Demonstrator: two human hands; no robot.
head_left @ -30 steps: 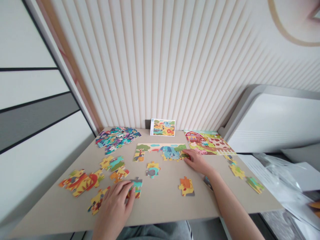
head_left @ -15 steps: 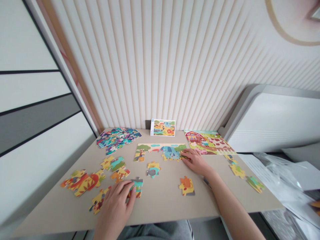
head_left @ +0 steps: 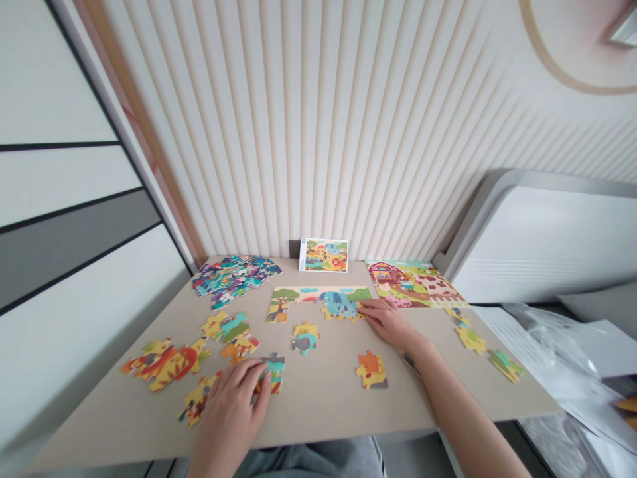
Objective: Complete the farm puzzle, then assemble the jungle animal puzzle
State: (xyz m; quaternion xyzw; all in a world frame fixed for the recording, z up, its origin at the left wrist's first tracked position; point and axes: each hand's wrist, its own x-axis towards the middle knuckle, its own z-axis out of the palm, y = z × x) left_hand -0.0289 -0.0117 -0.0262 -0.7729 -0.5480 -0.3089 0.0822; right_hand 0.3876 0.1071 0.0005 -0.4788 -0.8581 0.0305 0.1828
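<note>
The back of the room is filled by a pale wall (head_left: 269, 119), lined with upright ribs. A beige surface (head_left: 321, 411) is set against it. The left side is taken up by a white cabinet front (head_left: 50, 79), crossed by dark lines and a grey band (head_left: 74, 226) and bordered by a brown strip (head_left: 102, 50). At right, a white panel (head_left: 557, 245) is edged by a rounded grey rim (head_left: 520, 178); above, a tan curved band (head_left: 540, 60) is seen. Soft, even light is cast throughout.
</note>
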